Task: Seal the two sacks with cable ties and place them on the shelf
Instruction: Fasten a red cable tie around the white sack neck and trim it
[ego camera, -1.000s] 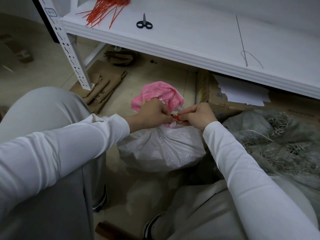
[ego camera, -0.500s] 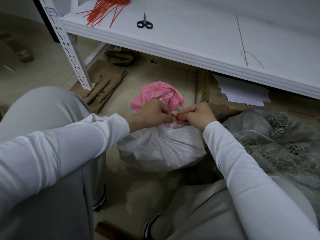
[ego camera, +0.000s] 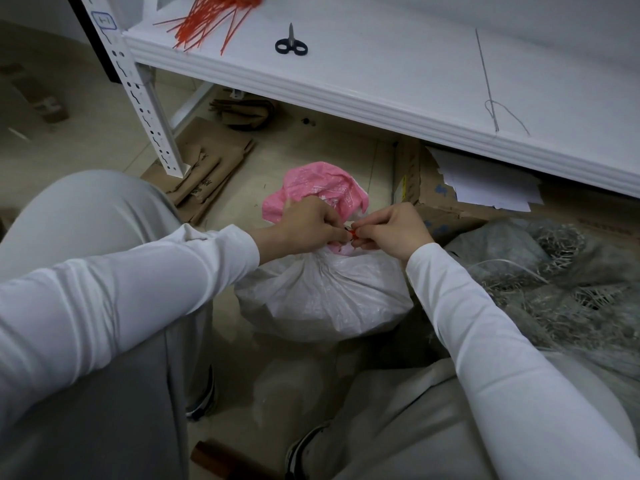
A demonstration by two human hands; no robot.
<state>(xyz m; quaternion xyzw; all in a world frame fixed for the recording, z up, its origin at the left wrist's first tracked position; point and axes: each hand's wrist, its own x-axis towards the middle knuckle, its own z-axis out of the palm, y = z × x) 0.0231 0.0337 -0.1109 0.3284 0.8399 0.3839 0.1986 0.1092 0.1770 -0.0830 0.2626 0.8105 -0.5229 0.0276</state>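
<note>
Beige floor below, with a white shelf across the top of the view, carried at its left corner on a perforated white post. Near the shelf's left end, a loose bundle of red cable ties. Just right of it, black-handled scissors, blades closed and pointing away from the front edge. Toward the right end, a thin grey wire running across the board to the front edge.

On the floor just in front of the shelf's front edge, between two grey-trousered knees: white sack, upright, neck gathered tight, pink plastic bunched out above the gather. Left hand curled at the neck, fingertips pinching one red cable tie there, knuckles against the pink plastic. Right hand curled too, thumb and forefinger pinching the same tie from the other side. Hands almost touching, only a small red piece showing between the fingertips. Threading of the tie through its head hidden by the fingers.

Right of the white sack, against the right knee: second sack, grey and translucent, full of pale shredded strips, mouth not clearly visible. Behind it, under the shelf, a cardboard box with white papers on top. By the foot of the post, flattened brown cardboard.
</note>
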